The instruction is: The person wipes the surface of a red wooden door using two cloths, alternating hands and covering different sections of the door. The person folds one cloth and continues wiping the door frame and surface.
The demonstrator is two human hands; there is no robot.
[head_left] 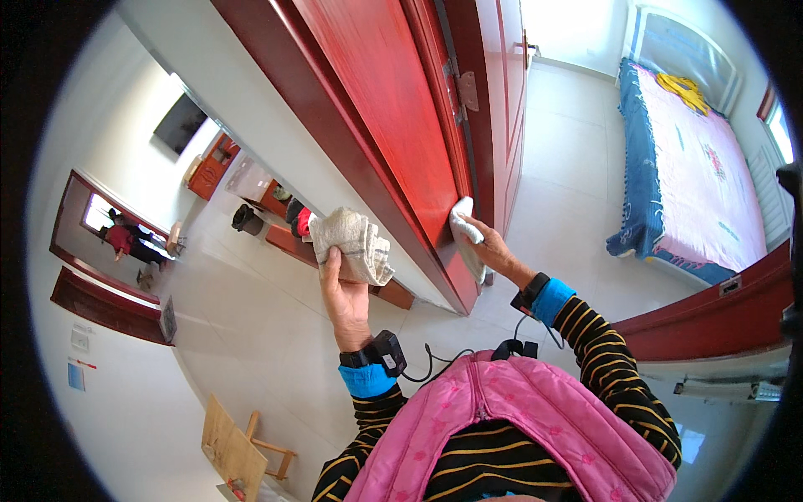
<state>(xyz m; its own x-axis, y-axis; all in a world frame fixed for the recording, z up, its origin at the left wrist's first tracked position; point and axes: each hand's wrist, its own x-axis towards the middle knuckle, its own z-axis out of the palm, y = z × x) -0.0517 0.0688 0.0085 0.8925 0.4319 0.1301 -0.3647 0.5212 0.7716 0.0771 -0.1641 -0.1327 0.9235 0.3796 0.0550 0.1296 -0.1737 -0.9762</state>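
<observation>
My left hand (345, 303) is raised in front of the white wall edge, its fingers closed on a folded beige cloth (353, 244). To its right, a white cloth (462, 219) lies pressed against the low part of the red wooden door frame (400, 138). My right hand (495, 249) grips this white cloth, partly covering it. Just beyond the right hand stands the red door (503, 92), swung open on its metal hinge (467, 90).
A bed (698, 159) with a pink and blue cover stands in the right-hand room. At lower left is a wooden stool or small table (230, 448). A black bin (246, 219) sits on the tiled floor (251, 309). Farther left, a figure in red (120, 239) appears in a framed opening.
</observation>
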